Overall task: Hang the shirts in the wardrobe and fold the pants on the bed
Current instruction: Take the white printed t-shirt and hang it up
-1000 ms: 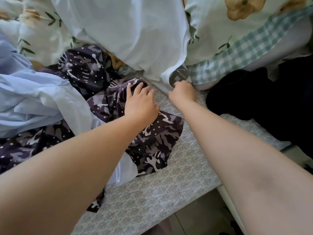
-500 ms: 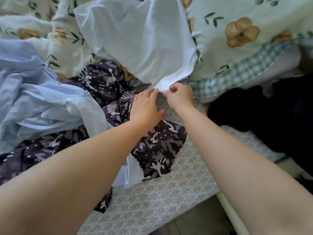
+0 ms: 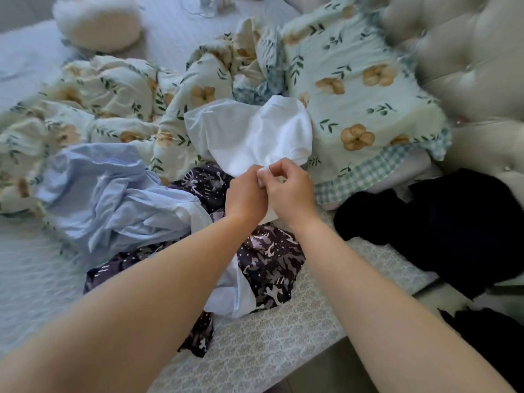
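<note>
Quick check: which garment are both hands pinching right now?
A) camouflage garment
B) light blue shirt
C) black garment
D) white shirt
D: the left hand and the right hand meet on an edge of the white shirt, fingers curled round its cloth; the camouflage garment lies beneath the wrists.

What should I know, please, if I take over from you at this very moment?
Both the left hand and the right hand pinch the edge of the white garment, close together.
The light blue shirt, camouflage garment and black garment lie crumpled on the bed.
Done: nothing here looks folded.
To do: sort all, hang shirts, fold pants.
</note>
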### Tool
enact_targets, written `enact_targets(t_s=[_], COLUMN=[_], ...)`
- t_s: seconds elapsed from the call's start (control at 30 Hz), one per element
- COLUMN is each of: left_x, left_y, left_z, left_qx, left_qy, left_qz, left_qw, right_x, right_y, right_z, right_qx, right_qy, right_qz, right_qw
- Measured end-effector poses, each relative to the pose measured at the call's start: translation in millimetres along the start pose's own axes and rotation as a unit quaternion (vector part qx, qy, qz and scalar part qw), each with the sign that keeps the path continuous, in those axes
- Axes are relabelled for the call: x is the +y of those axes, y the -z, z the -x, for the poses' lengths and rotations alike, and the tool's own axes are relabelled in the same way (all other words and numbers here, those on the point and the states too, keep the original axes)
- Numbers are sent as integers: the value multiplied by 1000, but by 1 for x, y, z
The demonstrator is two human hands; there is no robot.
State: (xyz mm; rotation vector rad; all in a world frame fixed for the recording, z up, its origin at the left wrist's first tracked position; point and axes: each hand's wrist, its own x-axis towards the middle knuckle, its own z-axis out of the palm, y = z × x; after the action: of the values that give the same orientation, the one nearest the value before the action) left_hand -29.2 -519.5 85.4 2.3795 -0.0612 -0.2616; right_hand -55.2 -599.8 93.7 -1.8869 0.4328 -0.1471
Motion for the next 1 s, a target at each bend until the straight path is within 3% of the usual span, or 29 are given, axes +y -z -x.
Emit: enact_targets(t_s=[0.1, 0.2, 0.33, 0.47, 0.53, 0.63, 0.7, 1.0], left_x=[12, 22, 39, 41, 36, 27, 21, 1], left_y=[27, 49, 69, 85, 91, 100, 105, 118], left_z=[9, 19, 45, 67, 73, 79, 80, 76], left_qx=[-52, -86, -155, -213, -217, -200, -185, -102], left_qy=[2, 8, 14, 27, 30, 40, 45, 147], left_qz=[34, 114, 233, 291, 305, 315, 315, 313], left_qw=[998, 990, 960, 933, 927, 927, 930, 933], right_x=[-10, -1, 11, 16, 18, 22, 24, 0], right_y=[17, 31, 36, 39, 44, 51, 52, 68], right_z=[15, 33, 61, 89, 97, 104, 108, 113], right_qx=[41, 90, 21, 165, 193, 116, 108, 124], right_qy=[-8, -84, -106, -109, -150, -168, -164, -104], right_qz=[-41, -64, 79, 130, 131, 249, 301, 280], right_qw=[998, 990, 991, 972, 961, 947, 933, 946])
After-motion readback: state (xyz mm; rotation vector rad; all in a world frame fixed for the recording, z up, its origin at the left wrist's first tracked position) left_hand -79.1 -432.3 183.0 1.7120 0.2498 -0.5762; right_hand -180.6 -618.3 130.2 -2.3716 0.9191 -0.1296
